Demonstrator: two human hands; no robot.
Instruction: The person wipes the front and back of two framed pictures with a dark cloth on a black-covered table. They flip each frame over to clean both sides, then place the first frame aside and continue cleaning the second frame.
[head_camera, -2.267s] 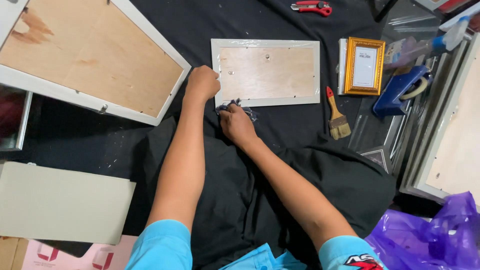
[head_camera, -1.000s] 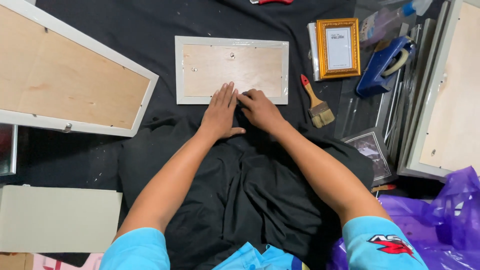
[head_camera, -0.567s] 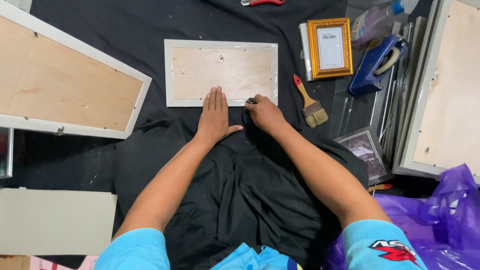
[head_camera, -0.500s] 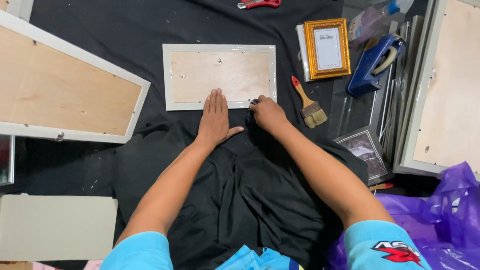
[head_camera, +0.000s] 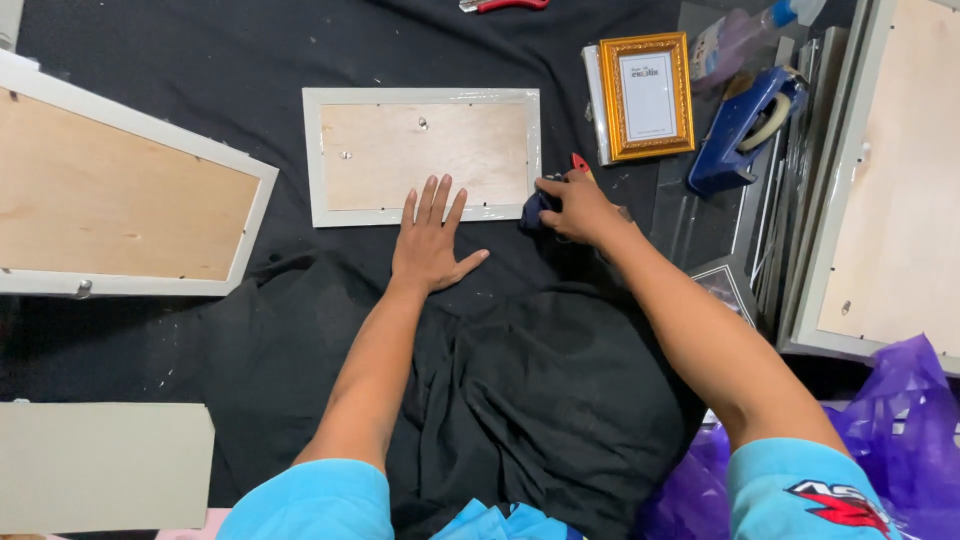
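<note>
Small grey frame, face down, plywood back up, lies on black cloth straight ahead of person.

L hand: flat, fingers spread, palm on cloth; fingertips touch frame's near edge. Grip fully open, holds nothing.

R hand: just off frame's near right corner, fingers curled tight round a dark blue rag. Rag bunched, touching or v. close to the corner, can't tell which. Red brush handle pokes out just above knuckles; rest of brush hidden behind hand.

Around:
- gold frame upright-facing, right of grey frame, near but apart.
- blue tape dispenser right of gold frame, on stacked glass panes.
- large frame, back up, tilted, well left.
- another large frame at right edge.
- red-handled pliers at top edge, partly cut off.
- purple plastic bag bottom right by R elbow.
- grey board bottom left.
</note>
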